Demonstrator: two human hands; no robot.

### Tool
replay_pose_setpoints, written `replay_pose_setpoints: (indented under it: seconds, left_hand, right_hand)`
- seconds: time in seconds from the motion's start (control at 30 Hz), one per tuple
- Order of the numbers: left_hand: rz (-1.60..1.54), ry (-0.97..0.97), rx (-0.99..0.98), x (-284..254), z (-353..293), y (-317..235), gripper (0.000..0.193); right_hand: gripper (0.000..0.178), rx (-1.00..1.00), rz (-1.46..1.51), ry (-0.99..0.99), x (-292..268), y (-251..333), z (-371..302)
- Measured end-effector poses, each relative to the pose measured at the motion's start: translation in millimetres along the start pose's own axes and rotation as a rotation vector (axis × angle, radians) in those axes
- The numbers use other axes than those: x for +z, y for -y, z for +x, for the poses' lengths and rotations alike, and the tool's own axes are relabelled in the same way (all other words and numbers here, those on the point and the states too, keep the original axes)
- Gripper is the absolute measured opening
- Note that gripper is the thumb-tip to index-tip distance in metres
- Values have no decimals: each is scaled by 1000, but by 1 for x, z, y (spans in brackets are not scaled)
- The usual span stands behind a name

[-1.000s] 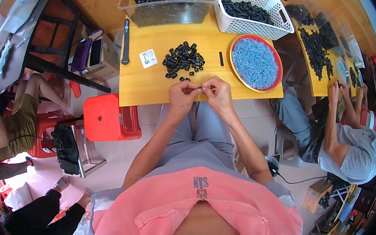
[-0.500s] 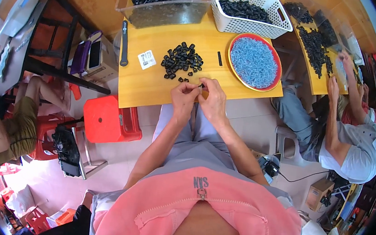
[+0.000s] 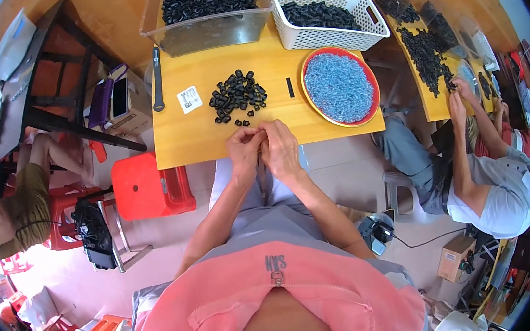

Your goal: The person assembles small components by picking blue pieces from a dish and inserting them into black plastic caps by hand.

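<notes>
My left hand [image 3: 243, 153] and my right hand [image 3: 281, 151] meet at the near edge of the yellow table [image 3: 201, 148]. Thumbs and fingertips are pinched together, and whatever sits between them is hidden by the fingers. Just beyond my fingertips lies a loose pile of small black plastic parts [image 3: 239, 94], a few of them apart at its near side. To the right of the pile, a red-rimmed round tray [image 3: 373, 112] is heaped with small clear-bluish pieces [image 3: 339, 88].
Behind the pile stand a clear plastic bin [image 3: 211, 32] and a white perforated basket [image 3: 322, 39], both holding black parts. A dark strap-like strip [image 3: 157, 81], a white label [image 3: 189, 99] and a short black strip [image 3: 290, 88] lie on the table. A red stool [image 3: 145, 188] stands left; co-workers sit on both sides.
The small black part that showed between my fingertips is now out of sight behind them. The whole view has shifted slightly. At the right, a co-worker's hands have come closer together.
</notes>
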State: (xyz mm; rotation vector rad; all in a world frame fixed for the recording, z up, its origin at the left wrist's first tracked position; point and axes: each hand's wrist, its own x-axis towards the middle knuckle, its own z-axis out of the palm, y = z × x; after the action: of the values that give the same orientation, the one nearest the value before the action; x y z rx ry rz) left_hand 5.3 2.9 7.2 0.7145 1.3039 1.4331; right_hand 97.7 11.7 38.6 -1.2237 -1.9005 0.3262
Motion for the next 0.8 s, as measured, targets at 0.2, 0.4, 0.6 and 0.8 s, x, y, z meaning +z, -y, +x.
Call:
replay_pose_setpoints:
  seconds: [0.2,0.4,0.6,0.8]
  left_hand:
    - [-214,32,-129,-2,-1,-7,17]
    - [-72,99,-116,-2,-1,3,17]
    - [-103,113,-68,-9,-4,5,15]
    - [-93,67,-69,-24,2,-3,10]
  right_hand:
    - [18,28,-39,-183,-41,-26,59]
    - [21,-82,-322,-474,-118,-131,178]
    - [16,-7,-263,-338,-105,-97,149]
    - [11,146,-58,-102,-46,-71,47]
